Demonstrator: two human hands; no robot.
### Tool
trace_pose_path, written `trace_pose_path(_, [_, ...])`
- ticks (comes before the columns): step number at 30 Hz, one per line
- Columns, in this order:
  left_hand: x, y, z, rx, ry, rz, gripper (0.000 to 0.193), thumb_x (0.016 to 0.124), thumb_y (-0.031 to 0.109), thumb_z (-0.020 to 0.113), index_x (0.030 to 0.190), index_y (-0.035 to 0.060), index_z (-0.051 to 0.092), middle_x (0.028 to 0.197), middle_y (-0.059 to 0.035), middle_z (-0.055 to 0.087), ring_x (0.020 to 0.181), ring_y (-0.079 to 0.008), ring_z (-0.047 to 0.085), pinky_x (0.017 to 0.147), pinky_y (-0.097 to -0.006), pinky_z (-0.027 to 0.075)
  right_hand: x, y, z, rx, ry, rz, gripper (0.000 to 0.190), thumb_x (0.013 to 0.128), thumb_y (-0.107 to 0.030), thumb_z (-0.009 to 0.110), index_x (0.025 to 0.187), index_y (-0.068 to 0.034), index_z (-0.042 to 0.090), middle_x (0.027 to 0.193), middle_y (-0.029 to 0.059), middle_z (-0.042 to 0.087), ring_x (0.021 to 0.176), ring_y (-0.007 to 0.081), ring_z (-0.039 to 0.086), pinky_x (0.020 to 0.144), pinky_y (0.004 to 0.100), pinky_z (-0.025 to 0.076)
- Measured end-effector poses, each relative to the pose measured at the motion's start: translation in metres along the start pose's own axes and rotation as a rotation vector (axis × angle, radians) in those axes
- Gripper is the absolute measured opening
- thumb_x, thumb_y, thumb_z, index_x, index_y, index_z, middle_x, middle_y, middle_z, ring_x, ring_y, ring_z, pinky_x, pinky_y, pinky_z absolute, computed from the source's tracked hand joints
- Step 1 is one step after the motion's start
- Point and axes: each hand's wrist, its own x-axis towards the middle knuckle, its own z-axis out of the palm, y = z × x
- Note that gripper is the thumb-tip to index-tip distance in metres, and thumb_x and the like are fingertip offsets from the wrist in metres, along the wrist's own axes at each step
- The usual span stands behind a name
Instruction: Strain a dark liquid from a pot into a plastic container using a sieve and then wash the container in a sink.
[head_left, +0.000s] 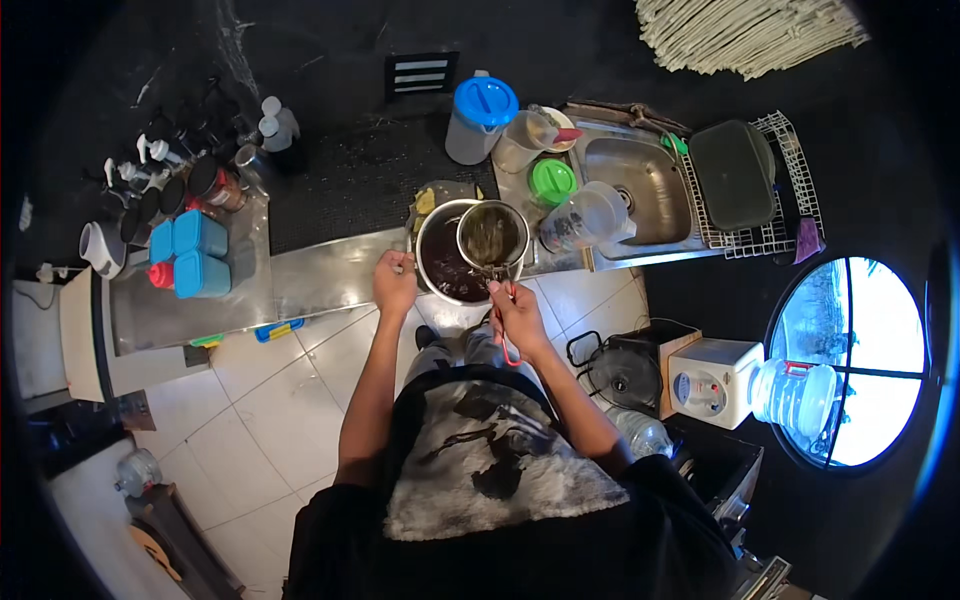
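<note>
In front of me a steel pot (424, 286) of dark liquid (444, 255) sits at the counter's front edge. My right hand (517, 319) grips the red handle (506, 351) of a round mesh strainer (491, 236). The strainer is over the right part of the pot, with brownish-green matter in its mesh. On the pot's left side, my left hand (394, 285) has its fingers closed at the side handle, which they partly hide. Behind the pot lies a clear plastic bag (457, 190) with something yellow beside it.
Right of the pot stand a clear pitcher (581, 217), a green-lidded container (553, 182) and a blue-lidded pitcher (480, 124). Beyond them are a steel sink (637, 187) and a wire dish rack (799, 180). Blue-lidded containers (201, 274) and pump bottles (157, 150) stand at left.
</note>
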Motion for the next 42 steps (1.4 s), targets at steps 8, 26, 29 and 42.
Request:
trace_pose_path(8, [0.005, -0.007, 0.003, -0.066, -0.034, 0.013, 0.018, 0.086, 0.019, 0.063, 0.082, 0.0011, 0.063, 0.077, -0.0098, 0.066, 0.072, -0.0209, 0.062, 0.071, -0.0331, 0.047, -0.012, -0.016, 0.003, 0.059, -0.006, 0.055, 0.032, 0.096, -0.029, 0.054, 0.077, -0.005, 0.046, 0.051, 0.0024, 0.045, 0.037, 0.0109, 0.042, 0.034, 0.0259, 0.037])
trace_pose_path(26, [0.007, -0.006, 0.0, -0.061, -0.034, 0.002, 0.017, 0.086, 0.02, 0.063, 0.083, 0.003, 0.064, 0.075, -0.0081, 0.064, 0.072, -0.0208, 0.061, 0.07, -0.0336, 0.046, -0.022, -0.012, 0.006, -0.005, -0.024, 0.015, 0.033, 0.097, -0.03, 0.052, 0.076, -0.005, 0.047, 0.051, 0.0026, 0.046, 0.035, 0.0105, 0.043, 0.034, 0.0248, 0.035])
trace_pose_path(29, [0.005, 0.005, 0.0, -0.018, -0.014, 0.058, 0.017, 0.086, 0.019, 0.063, 0.084, 0.0027, 0.064, 0.076, -0.0094, 0.065, 0.072, -0.0215, 0.062, 0.071, -0.0334, 0.047, -0.017, 0.0, 0.005, -0.029, -0.035, 0.001, 0.033, 0.098, -0.03, 0.051, 0.076, -0.005, 0.047, 0.05, 0.0025, 0.046, 0.035, 0.0106, 0.042, 0.034, 0.0248, 0.035])
trace_pose_path(42, [-0.03, 0.065, -0.014, -0.453, -0.23, 0.281, 0.023, 0.095, 0.016, 0.056, 0.113, 0.0014, 0.059, 0.075, 0.0021, 0.056, 0.066, -0.0032, 0.049, 0.056, -0.0189, 0.039, -0.02, 0.003, -0.009, 0.033, -0.15, -0.01, 0.037, 0.101, -0.032, 0.043, 0.079, -0.003, 0.051, 0.05, 0.0023, 0.047, 0.036, 0.0095, 0.043, 0.036, 0.0231, 0.037])
